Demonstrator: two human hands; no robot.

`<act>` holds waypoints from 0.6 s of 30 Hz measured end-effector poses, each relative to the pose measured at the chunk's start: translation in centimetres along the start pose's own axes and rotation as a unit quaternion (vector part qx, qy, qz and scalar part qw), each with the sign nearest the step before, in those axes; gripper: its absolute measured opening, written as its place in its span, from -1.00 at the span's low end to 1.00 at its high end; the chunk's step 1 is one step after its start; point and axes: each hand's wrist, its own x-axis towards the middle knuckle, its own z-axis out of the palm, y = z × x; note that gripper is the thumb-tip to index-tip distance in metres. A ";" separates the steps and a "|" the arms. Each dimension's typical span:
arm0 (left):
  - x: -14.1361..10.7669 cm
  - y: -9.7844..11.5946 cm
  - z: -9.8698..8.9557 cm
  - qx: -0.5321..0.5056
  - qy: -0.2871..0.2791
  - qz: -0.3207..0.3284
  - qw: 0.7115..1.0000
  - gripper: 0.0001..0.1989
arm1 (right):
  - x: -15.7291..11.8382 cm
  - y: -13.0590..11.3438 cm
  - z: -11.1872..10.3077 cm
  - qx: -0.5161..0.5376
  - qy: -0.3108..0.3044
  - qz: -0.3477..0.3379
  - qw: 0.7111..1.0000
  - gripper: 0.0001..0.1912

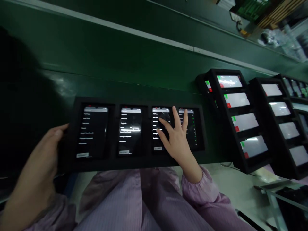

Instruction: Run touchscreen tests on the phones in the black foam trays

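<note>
A long black tray (112, 128) lies at the near edge of the green bench, with several lit phones set in its slots. My left hand (44, 160) grips the tray's left end, its thumb near the upper corner. Fingers spread, my right hand (176, 138) is over the third phone (157, 141) from the left, a fingertip at its menu screen; whether it touches is hard to tell. Its upper fingers reach towards the rightmost phone (192, 128). Menu text also shows on the leftmost phone (92, 131) and the second phone (130, 134).
At the right, black trays (223, 125) hold pale-screened phones with green and red marks; one overlaps another beneath it. More trays (267, 128) stand further right. A light strip (144, 35) crosses the green bench (115, 61). Clear plastic wrapping (281, 40) lies at the upper right.
</note>
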 end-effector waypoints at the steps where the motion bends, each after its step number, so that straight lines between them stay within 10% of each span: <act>1: 0.2 0.6 0.0 -0.008 0.013 -0.026 1.000 -0.69 | 0.1 0.0 0.2 -0.006 0.002 0.003 1.000 -0.57; 9: 4.7 4.2 3.0 -0.172 -0.003 -0.101 0.980 -0.45 | 1.3 -4.4 0.9 0.007 -0.009 -0.029 1.000 -0.58; 18: 7.1 1.0 2.8 -0.221 -0.086 -0.037 0.971 -0.30 | 3.2 -6.7 3.5 0.023 0.005 -0.057 0.998 -0.62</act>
